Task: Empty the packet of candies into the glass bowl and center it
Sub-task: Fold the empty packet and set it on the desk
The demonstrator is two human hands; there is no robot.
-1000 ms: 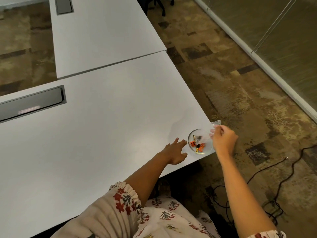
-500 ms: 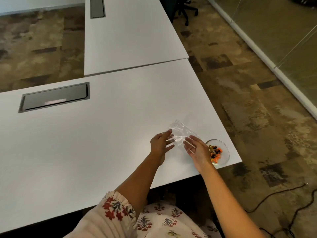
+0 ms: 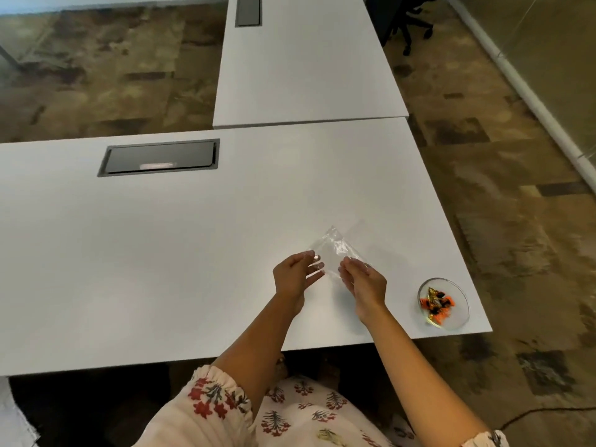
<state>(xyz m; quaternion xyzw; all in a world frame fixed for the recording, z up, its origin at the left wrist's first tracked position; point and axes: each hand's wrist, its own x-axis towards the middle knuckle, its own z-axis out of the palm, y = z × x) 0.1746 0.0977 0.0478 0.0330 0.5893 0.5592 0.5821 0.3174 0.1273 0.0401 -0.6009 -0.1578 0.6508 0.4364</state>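
Candies (image 3: 436, 303) already sit inside the glass bowl (image 3: 461, 321), so the emptying step looks done. Your packet (image 3: 335, 248) appears clear and flat with nothing visible in it, well away from the bowl on its left and farther from the near edge. You hold it between both hands just above or on the table (image 3: 161, 253); which one I cannot tell. Your left hand (image 3: 295, 279) pinches the packet's left side with fingers curled in. Your right hand (image 3: 366, 283) has its fingers on the packet's right side, partly bent; whether they are gripping or only resting on it is unclear.

What remains, as far as this shows, is the centering. The bowl stands at the table's near right corner, close to both edges, with open white surface stretching away to its left. Neither hand is touching the bowl. You probably need to let go of the packet, reach to the corner, and bring the bowl toward the middle of the table. Take care there, since the bowl sits so near the edge.
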